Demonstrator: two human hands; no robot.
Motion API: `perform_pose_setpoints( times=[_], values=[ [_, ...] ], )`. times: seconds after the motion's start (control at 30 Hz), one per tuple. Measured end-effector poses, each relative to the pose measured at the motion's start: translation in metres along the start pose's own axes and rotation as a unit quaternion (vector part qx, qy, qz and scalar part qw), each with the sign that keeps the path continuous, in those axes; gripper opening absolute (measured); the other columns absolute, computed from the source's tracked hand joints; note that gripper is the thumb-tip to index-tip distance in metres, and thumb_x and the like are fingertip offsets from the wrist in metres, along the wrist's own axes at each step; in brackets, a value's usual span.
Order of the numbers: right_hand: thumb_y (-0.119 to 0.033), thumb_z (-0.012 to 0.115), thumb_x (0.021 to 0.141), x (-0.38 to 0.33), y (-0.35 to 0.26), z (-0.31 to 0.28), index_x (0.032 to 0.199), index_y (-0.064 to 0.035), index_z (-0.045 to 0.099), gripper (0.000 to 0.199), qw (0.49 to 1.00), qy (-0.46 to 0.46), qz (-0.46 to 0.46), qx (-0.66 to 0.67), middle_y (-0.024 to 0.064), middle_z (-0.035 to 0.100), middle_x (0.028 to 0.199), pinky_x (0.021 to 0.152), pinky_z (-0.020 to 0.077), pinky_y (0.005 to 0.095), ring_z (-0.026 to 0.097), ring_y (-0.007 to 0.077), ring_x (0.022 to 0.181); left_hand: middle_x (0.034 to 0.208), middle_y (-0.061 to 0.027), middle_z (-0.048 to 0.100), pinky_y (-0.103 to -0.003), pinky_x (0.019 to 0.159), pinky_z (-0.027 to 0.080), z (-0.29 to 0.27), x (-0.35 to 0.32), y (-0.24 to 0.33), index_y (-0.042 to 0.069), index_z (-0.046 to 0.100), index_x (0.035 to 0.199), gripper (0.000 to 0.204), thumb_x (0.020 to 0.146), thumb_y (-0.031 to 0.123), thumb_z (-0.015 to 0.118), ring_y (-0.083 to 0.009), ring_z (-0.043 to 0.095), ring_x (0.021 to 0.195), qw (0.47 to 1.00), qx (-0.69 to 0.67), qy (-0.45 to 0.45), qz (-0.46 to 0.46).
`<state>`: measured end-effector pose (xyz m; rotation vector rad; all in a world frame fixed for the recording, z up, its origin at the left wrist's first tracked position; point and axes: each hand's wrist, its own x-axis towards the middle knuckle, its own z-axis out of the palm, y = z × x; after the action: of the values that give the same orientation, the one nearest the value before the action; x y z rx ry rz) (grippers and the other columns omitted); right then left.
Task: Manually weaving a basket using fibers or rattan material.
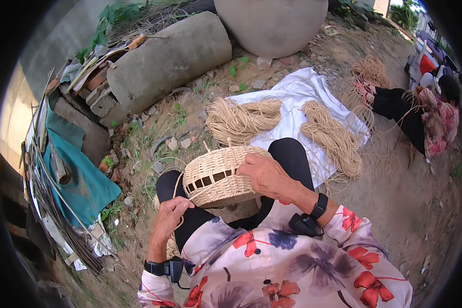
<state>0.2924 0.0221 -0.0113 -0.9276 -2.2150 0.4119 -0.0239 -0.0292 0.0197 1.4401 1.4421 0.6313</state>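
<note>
A woven basket (220,194) of pale tan cord rests tilted across my lap between my knees, with a row of rectangular openings round its side and a few strand ends poking up from its rim. My right hand (269,177) is closed on the right side of the basket, fingertips at the row of openings. Left of the basket, my left hand (170,218) is pinched on a strand of cord that runs to the basket's lower edge. More of this cord loops beside my left knee.
Two bundles of tan cord (244,119) lie on a white cloth (300,84) ahead. A person (421,115) sits at the right by loose cord (370,72). At the left are a concrete pipe (172,59), a teal sheet (82,177) and thin rods. A large round vessel (272,25) stands behind.
</note>
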Motion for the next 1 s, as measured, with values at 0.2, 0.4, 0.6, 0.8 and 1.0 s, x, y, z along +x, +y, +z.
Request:
perform_pose_setpoints(
  times=[0.2,0.4,0.6,0.8,1.0],
  values=[
    [0.004,0.051,0.077,0.003,0.003,-0.003,0.096,-0.0051,0.063,0.024,0.997,0.041,0.007,0.068,0.0127,0.054,0.085,0.071,0.0480,0.0426,0.058,0.0331,0.083,0.066,0.0058,0.054,-0.022,0.050,0.031,-0.008,-0.006,-0.008,0.004,0.070,0.098,0.028,0.097,0.029,0.059,-0.0034,0.040,0.056,0.999,-0.032,-0.007,-0.031],
    [0.002,0.054,0.081,0.000,0.000,-0.038,0.096,-0.0031,0.064,0.019,0.987,0.123,0.055,0.090,0.0129,0.059,0.085,0.069,0.0493,0.0398,0.062,0.0319,0.078,0.071,-0.0141,0.064,-0.041,0.055,0.043,-0.141,-0.045,-0.061,0.005,0.065,0.105,0.023,0.096,0.024,0.058,-0.0285,0.060,0.061,0.853,0.394,0.340,0.019],
    [-0.004,0.064,0.083,0.008,-0.025,-0.057,0.099,-0.0006,0.066,0.016,0.982,0.132,0.044,0.132,0.0107,0.063,0.090,0.071,0.0498,0.0329,0.063,0.0234,0.080,0.067,-0.0200,0.062,-0.044,0.056,0.045,-0.075,-0.079,0.016,0.005,0.063,0.099,0.012,0.096,0.011,0.053,-0.0371,0.060,0.057,0.873,0.449,0.187,0.043],
    [-0.035,0.073,0.082,0.035,-0.091,-0.009,0.131,-0.0019,0.051,0.063,0.921,-0.073,-0.131,0.359,0.0171,0.055,0.120,0.094,0.0460,0.0432,0.056,0.0340,0.110,0.081,-0.0112,0.065,-0.041,0.070,0.043,0.050,-0.050,0.106,0.006,0.067,0.100,0.016,0.088,0.010,0.059,-0.0321,0.056,0.074,0.868,0.330,-0.024,0.370],
    [-0.032,0.077,0.077,0.023,-0.084,0.002,0.144,-0.0034,0.036,0.083,0.881,-0.138,-0.070,0.448,0.0139,0.056,0.124,0.094,0.0443,0.0406,0.057,0.0302,0.109,0.078,-0.0109,0.063,-0.037,0.066,0.047,0.056,-0.054,0.100,0.003,0.067,0.102,0.022,0.090,0.016,0.054,-0.0282,0.059,0.070,0.908,0.253,0.057,0.329]
  ],
)
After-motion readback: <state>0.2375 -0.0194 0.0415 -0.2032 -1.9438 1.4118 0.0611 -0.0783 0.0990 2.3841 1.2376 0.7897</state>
